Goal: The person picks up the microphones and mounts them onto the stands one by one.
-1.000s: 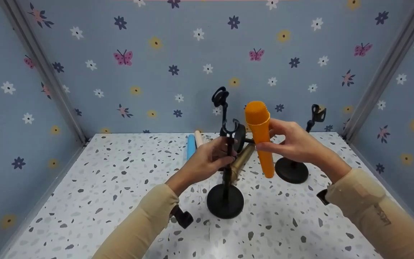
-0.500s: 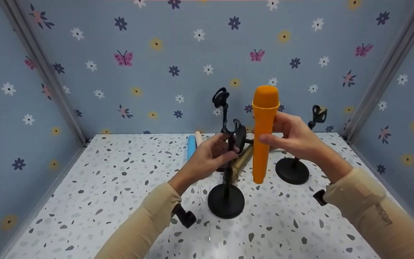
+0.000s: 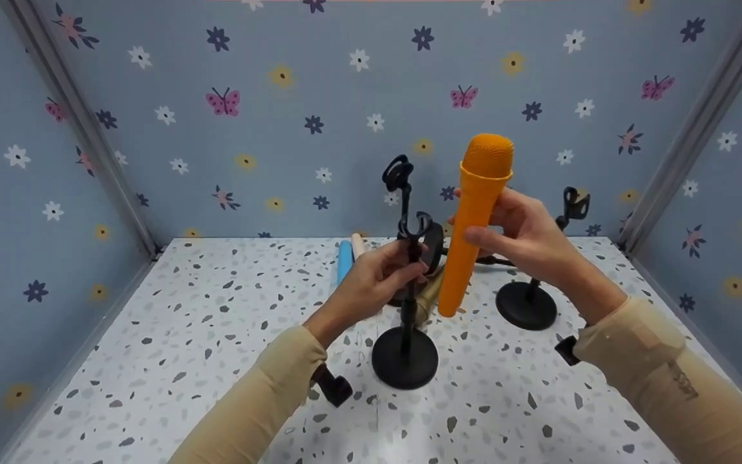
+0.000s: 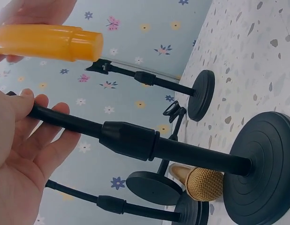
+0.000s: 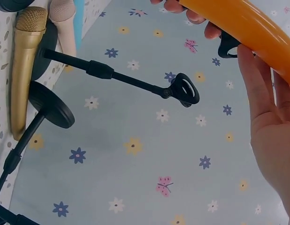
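An orange microphone [image 3: 474, 212] is gripped around its handle by my right hand [image 3: 531, 245]. It leans, with its ridged head up and its tail end down to the left. My left hand [image 3: 371, 287] holds the upper pole of a black microphone stand [image 3: 404, 361], whose round base is on the table. The stand's C-shaped clip [image 3: 427, 225] rises just above that hand, with no microphone in it. Microphone and clip are apart. In the left wrist view, thumb and fingers wrap the stand's pole [image 4: 192, 154], and the orange microphone [image 4: 65, 41] is above it.
A second upright stand [image 3: 398, 174] is behind the held one, and a third [image 3: 526, 306] is at right. Another stand [image 5: 51, 105] lies tipped over. A gold microphone [image 5: 27, 61], a pale pink one [image 5: 63, 28] and a blue one [image 3: 344, 258] lie at the back.
My right hand has raised the orange microphone slightly and tilted it, so its head leans right and its tail has swung left towards the stand. My left hand stays on the pole.
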The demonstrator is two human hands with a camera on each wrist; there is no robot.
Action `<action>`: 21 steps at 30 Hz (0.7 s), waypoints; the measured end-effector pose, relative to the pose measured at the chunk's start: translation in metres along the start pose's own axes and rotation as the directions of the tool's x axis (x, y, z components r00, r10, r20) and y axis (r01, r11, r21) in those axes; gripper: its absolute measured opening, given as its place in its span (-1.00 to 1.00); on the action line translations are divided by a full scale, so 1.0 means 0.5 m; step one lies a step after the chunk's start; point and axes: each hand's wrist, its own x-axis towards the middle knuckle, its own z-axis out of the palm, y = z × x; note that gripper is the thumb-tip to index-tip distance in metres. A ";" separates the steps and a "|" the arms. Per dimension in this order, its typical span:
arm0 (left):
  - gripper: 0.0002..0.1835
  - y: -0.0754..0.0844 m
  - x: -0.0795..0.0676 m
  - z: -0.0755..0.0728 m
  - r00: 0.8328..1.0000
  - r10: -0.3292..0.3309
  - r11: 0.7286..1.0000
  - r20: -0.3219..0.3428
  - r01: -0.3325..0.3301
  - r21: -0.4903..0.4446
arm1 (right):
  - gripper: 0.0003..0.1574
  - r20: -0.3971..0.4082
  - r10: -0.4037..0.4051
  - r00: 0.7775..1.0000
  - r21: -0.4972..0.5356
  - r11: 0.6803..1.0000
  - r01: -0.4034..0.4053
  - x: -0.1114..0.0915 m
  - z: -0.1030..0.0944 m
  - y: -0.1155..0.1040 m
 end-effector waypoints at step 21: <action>-0.67 -0.009 -0.001 -0.006 1.000 0.011 0.999 0.013 -0.011 0.050 | -0.16 -0.328 -0.501 0.801 0.105 0.823 0.558 0.057 0.064 -0.079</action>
